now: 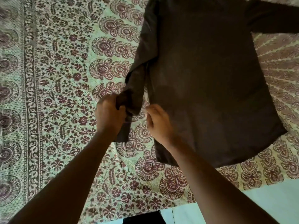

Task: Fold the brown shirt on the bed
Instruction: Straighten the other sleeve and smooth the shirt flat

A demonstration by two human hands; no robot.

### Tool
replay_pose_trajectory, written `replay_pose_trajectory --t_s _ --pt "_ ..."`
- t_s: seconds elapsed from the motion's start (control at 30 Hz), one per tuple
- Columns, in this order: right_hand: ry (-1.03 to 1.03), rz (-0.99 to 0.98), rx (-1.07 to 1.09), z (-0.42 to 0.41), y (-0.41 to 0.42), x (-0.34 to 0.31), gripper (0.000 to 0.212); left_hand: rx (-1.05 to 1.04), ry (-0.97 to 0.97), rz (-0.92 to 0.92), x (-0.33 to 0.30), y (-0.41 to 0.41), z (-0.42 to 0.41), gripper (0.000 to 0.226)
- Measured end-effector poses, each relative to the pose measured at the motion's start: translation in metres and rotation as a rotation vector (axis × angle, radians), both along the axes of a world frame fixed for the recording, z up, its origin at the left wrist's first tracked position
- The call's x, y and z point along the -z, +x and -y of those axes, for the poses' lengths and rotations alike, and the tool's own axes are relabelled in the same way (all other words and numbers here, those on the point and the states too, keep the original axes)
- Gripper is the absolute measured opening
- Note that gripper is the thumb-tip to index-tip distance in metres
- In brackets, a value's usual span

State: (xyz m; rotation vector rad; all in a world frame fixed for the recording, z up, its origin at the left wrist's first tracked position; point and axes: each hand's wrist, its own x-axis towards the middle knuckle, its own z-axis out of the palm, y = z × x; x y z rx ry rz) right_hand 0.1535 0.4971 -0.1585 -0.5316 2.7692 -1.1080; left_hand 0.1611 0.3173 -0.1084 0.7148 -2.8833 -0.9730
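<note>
A brown shirt [208, 88] lay spread flat on a bed covered by a patterned bedspread [64, 78], filling the upper right and centre of the frame, as a person reached both bare arms in from the bottom edge. The garment's body lay smooth, its hem running along the lower right, while one long sleeve [273, 16] stretched out toward the upper right corner. The other sleeve [139, 75] ran down the shirt's left side toward the centre of the frame, bunched and slightly lifted at its end.

The left hand [109, 115], just left of centre, had its fingers curled round the cuff end of that sleeve, gripping a wad of the dark cloth; a strip of the fabric hung below the hand against the forearm. The right hand [157, 122], just beside it at centre, hovered at the shirt's left edge with its fingers loosely curled; whether it pinched the cloth's edge could not be told from this angle. The two hands were near each other but apart, with a gap of bedspread between them.

The bedspread showed maroon floral and fan motifs on a pale ground, with a banded border down the left of the frame. A plain pale sheet [267, 199] showed at the lower right.
</note>
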Motion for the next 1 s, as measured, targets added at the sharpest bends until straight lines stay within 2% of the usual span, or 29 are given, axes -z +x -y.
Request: replay_pose_trajectory --t_s 0.07,0.13,0.17,0.2,0.27,0.33,0.37,0.43,0.5,0.57,0.6,0.67,0.7,0.73,0.8,0.83,0.87,0.9,0.93,1.0 --pt "-0.189 0.165 0.17 0.033 -0.03 -0.009 0.018 0.143 -0.144 -0.149 -0.009 -0.016 0.021 0.027" --pt "-0.517 0.536 0.474 0.06 -0.069 -0.021 0.041 0.43 -0.159 -0.257 -0.013 -0.02 0.032 0.024" --pt "-0.637 0.714 0.606 0.07 -0.088 -0.023 0.051 0.585 -0.11 -0.253 -0.012 -0.018 0.036 0.024" --pt "-0.676 0.806 0.679 0.077 -0.102 -0.026 0.055 0.719 -0.042 -0.195 -0.008 -0.012 0.038 0.027" --pt "-0.565 0.866 0.702 0.088 -0.117 -0.028 0.049 0.848 0.063 0.024 0.002 0.002 0.043 0.043" --pt "-0.494 0.877 0.731 0.094 -0.12 -0.025 0.043 0.791 0.23 0.203 0.009 0.013 0.048 0.05" --pt "-0.503 0.878 0.775 0.095 -0.119 -0.024 0.038 0.71 0.364 0.231 0.01 0.017 0.049 0.048" --pt "-0.606 0.944 0.803 0.097 -0.118 -0.022 0.024 0.463 0.534 0.103 0.01 0.02 0.049 0.031" --pt "-0.868 1.063 0.76 0.096 -0.116 -0.025 0.034 0.215 0.439 -0.04 0.007 0.014 0.05 0.019" --pt "-1.099 1.117 0.771 0.095 -0.111 -0.026 0.043 0.048 0.295 -0.031 0.008 0.003 0.054 0.023" --pt "-1.179 1.133 0.768 0.094 -0.109 -0.029 0.04 0.015 0.221 -0.003 0.01 -0.004 0.058 0.029" --pt "-1.301 1.166 0.771 0.095 -0.106 -0.034 0.028 0.063 0.065 0.023 0.015 -0.016 0.064 0.037" --pt "-1.356 1.178 0.771 0.094 -0.107 -0.036 0.025 0.113 0.084 0.042 0.021 -0.022 0.066 0.041" --pt "-1.402 1.179 0.781 0.094 -0.11 -0.035 0.027 0.148 0.212 0.081 0.025 -0.027 0.069 0.049" --pt "-1.454 1.142 0.808 0.094 -0.117 -0.034 0.029 0.13 0.638 0.247 0.026 -0.037 0.074 0.064" --pt "-1.468 1.12 0.813 0.094 -0.121 -0.033 0.023 0.131 0.778 0.31 0.026 -0.039 0.075 0.065" --pt "-1.497 1.1 0.799 0.093 -0.125 -0.034 0.014 0.166 0.813 0.34 0.025 -0.04 0.077 0.06" --pt "-1.504 1.088 0.795 0.091 -0.129 -0.037 0.009 0.203 0.777 0.343 0.023 -0.04 0.078 0.054" --pt "-1.532 1.084 0.778 0.088 -0.133 -0.042 0.013 0.248 0.722 0.356 0.022 -0.038 0.078 0.049" --pt "-1.564 1.127 0.711 0.08 -0.138 -0.048 0.043 0.291 0.593 0.419 0.019 -0.034 0.076 0.033"
